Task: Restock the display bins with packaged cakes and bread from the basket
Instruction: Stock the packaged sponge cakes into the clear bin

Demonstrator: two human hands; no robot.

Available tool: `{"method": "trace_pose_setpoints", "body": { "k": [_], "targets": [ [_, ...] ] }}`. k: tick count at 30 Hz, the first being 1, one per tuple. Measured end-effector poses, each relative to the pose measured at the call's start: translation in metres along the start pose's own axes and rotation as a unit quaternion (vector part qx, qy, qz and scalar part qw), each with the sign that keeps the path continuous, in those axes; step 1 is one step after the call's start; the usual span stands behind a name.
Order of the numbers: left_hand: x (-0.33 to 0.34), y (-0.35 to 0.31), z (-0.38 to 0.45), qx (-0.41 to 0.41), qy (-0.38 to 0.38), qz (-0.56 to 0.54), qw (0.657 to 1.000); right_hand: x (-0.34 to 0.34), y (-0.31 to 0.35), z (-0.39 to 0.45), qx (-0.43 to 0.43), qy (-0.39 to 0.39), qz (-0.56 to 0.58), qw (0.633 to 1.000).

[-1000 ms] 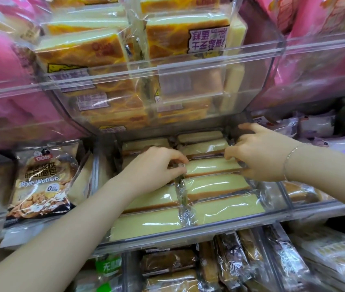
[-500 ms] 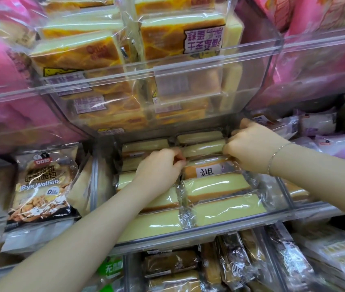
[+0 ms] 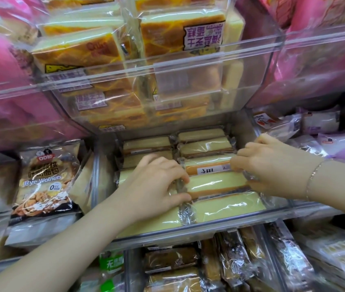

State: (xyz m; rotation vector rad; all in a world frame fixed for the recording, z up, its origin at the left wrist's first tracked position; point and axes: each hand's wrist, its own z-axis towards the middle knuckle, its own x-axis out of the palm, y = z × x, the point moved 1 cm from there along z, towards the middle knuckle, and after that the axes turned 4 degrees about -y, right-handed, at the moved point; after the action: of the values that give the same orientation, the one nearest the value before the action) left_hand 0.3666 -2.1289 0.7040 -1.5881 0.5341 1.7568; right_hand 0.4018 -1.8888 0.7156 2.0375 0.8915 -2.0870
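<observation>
Honestly, both hands pinch one wrapped cake (image 3: 215,184) by its ends, left hand (image 3: 156,186) and right hand (image 3: 272,167) curled on the film, wedging it into the packed clear bin (image 3: 188,237); squeezing harder could crush neighbours or tear wrap

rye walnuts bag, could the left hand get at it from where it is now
Probably yes: the Rye Walnuts bag faces out of the neighbouring bin, nothing in front. The left hand must first release the cake pack.
</observation>
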Motion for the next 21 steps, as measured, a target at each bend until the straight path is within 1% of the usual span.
{"method": "trace_pose_setpoints", "body": {
  "k": [3,4,7,10,15,16,18,20,21],
  "targets": [
    [0.001,-0.001,0.000,-0.002,0.002,0.014,1.000,0.001,0.002,0.003,0.008,0.031,-0.013,0.999],
    [0.001,-0.002,-0.001,0.003,0.000,0.024,1.000,0.002,0.003,0.003,0.006,0.030,-0.025,0.999],
    [0.005,-0.006,-0.002,0.010,-0.025,0.040,0.999,0.004,0.003,0.005,-0.001,0.003,-0.069,0.998],
    [0.010,-0.009,0.002,-0.012,-0.041,0.031,0.999,-0.001,-0.004,0.012,0.011,-0.010,-0.102,0.995],
    [0.012,-0.008,0.006,-0.039,-0.002,0.001,0.999,0.001,0.000,0.019,0.011,0.013,-0.080,0.997],
    [0.010,-0.008,0.006,-0.043,0.006,-0.006,0.999,0.000,0.003,0.017,0.003,0.009,-0.082,0.997],
    [0.007,-0.009,0.005,-0.036,0.003,-0.013,0.999,-0.004,0.004,0.012,-0.016,-0.029,-0.097,0.995],
    [0.003,-0.012,-0.001,-0.001,-0.022,-0.039,0.999,-0.014,0.001,0.002,-0.020,-0.054,-0.051,0.997],
    [0.001,-0.013,-0.007,0.021,-0.028,-0.058,0.998,-0.017,0.001,-0.003,-0.021,-0.043,0.006,0.999]
  ]
}}
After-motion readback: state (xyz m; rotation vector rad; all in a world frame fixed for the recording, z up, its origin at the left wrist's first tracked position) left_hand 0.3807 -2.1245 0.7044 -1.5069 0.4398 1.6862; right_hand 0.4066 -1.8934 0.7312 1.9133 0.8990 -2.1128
